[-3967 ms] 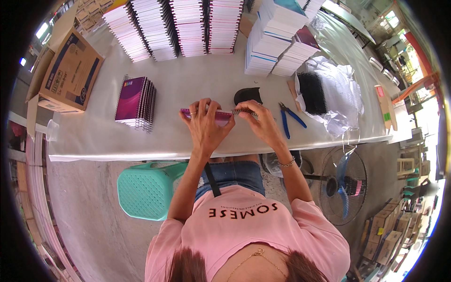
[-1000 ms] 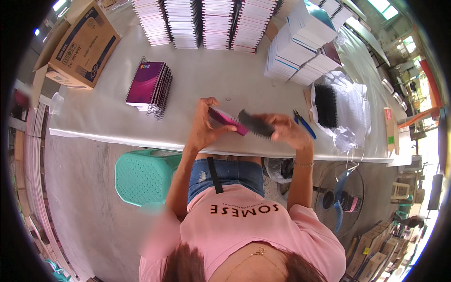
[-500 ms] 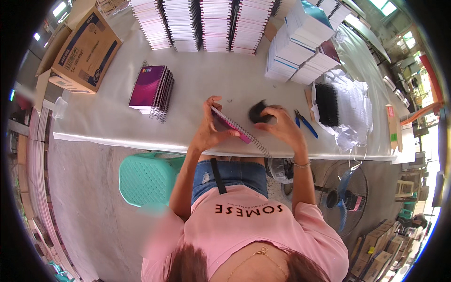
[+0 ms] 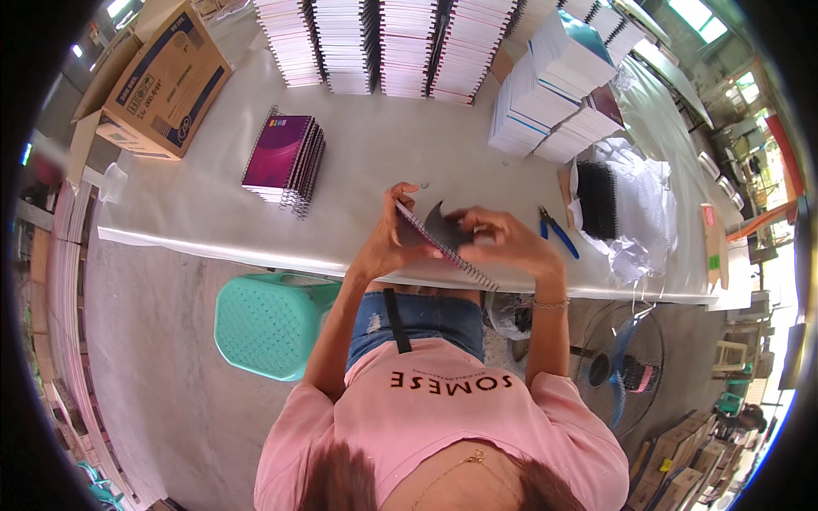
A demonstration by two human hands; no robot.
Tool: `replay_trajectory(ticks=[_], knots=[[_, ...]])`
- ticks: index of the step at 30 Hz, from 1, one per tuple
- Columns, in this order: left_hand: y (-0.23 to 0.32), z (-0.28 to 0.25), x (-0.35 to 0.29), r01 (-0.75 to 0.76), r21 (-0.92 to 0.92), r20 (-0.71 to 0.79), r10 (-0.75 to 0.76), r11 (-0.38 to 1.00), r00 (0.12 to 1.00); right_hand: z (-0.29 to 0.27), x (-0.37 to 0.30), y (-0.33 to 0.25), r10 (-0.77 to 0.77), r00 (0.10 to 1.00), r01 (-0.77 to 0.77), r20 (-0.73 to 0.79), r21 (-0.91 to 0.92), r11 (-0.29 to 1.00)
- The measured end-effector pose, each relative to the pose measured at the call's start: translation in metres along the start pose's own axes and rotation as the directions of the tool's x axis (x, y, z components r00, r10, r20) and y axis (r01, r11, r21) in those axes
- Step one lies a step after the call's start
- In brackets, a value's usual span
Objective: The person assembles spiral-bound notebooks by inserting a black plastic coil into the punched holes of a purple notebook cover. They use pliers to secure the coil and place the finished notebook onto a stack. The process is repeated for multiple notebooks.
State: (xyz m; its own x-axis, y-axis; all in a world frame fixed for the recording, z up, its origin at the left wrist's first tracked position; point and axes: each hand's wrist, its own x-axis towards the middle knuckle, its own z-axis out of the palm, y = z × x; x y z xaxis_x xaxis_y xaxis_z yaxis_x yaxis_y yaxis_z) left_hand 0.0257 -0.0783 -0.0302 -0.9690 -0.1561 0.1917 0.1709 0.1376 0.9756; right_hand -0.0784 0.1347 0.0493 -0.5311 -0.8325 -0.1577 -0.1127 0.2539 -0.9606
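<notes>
Both hands raised just above the near edge of the table [image 4: 383,162], working one spiral-bound notebook [image 4: 439,245] between them. Left hand [image 4: 390,243] curled around the notebook's left end, thumb and fingers closed on its cover. Right hand [image 4: 503,241] clamped on the right part, fingers bent over a dark sheet [image 4: 443,226] that stands up from the binding. Notebook tilted, wire spine running down toward the right, held clear of the table surface.

Toward the left part of the table, a stack of finished purple spiral notebooks [image 4: 285,162], spines facing the near edge. At the far left corner, an open cardboard box [image 4: 162,81]. Along the far edge, tall rows of stacked notebooks [image 4: 383,43]. Toward the far right, piles of white paper blocks [image 4: 554,85]. Just right of the hands, blue-handled pliers [image 4: 558,232] lying flat near the near edge. Beyond them, a bundle of black binding coils [image 4: 596,198] resting on crumpled clear plastic [image 4: 643,209]. Under the table's near edge, on the floor, a turquoise plastic stool [image 4: 268,322]; to the right, a standing fan [image 4: 622,358].
</notes>
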Motion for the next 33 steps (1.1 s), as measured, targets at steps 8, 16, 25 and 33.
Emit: replay_trajectory(ticks=[8, 16, 25, 33], knots=[[0.008, -0.002, -0.002, -0.015, 0.025, 0.007, 0.015, 1.0, 1.0, 0.007, 0.006, 0.002, 0.014, 0.98, -0.038, -0.197, -0.122, 0.992], [0.0, -0.003, -0.001, -0.06, -0.072, 0.026, 0.061, 0.996, 0.998, 0.015, -0.004, -0.026, -0.037, 0.999, 0.037, 0.012, 0.007, 0.999], [0.015, 0.002, -0.003, -0.022, -0.011, 0.024, 0.022, 1.0, 0.999, 0.013, 0.031, 0.027, -0.284, 0.891, 0.07, -0.355, -0.509, 0.858], [0.015, 0.022, -0.017, -0.007, -0.018, -0.214, 0.003, 1.0, 0.977, -0.017, -0.047, 0.071, -0.091, 0.541, -0.669, -0.836, -0.493, 0.556]])
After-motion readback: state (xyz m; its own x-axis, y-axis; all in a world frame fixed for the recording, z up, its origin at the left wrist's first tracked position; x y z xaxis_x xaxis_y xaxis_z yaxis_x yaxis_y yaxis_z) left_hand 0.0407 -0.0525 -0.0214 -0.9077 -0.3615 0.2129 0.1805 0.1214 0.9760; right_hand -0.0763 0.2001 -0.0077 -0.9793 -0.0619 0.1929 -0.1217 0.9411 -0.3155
